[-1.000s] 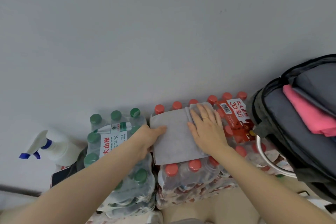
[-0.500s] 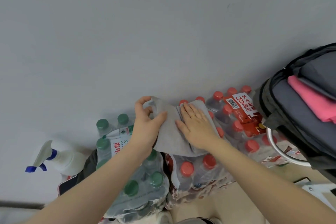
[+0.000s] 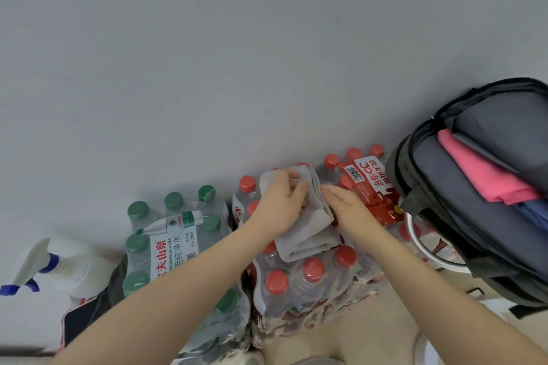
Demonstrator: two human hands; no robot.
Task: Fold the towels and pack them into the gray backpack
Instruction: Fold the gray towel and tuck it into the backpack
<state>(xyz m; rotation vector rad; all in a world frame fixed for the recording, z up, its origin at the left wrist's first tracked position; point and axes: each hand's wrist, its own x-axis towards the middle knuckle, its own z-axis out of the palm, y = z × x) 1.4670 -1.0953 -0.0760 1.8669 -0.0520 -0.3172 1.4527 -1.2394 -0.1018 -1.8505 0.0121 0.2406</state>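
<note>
A gray towel (image 3: 308, 231) lies folded into a narrow strip on top of a pack of red-capped bottles (image 3: 311, 278). My left hand (image 3: 280, 204) lies over the towel's left half and pinches the folded-over edge between thumb and fingers. My right hand (image 3: 347, 206) touches the towel's right edge with straight fingers pointing left. The gray backpack (image 3: 415, 187) stands open at the right, apart from both hands. Inside it sit a folded pink towel (image 3: 486, 175) and, below that, a bit of blue fabric (image 3: 530, 216).
A pack of green-capped bottles (image 3: 166, 234) sits left of the red-capped one. Farther left lie a white spray bottle (image 3: 62, 267) and a dark flat device (image 3: 80, 323). A white curved rim (image 3: 415, 241) shows under the backpack. A plain wall stands close behind.
My left hand lifted the towel's left edge and brought it over to the right, halving the towel's width. My right hand slid off the top to the towel's right edge.
</note>
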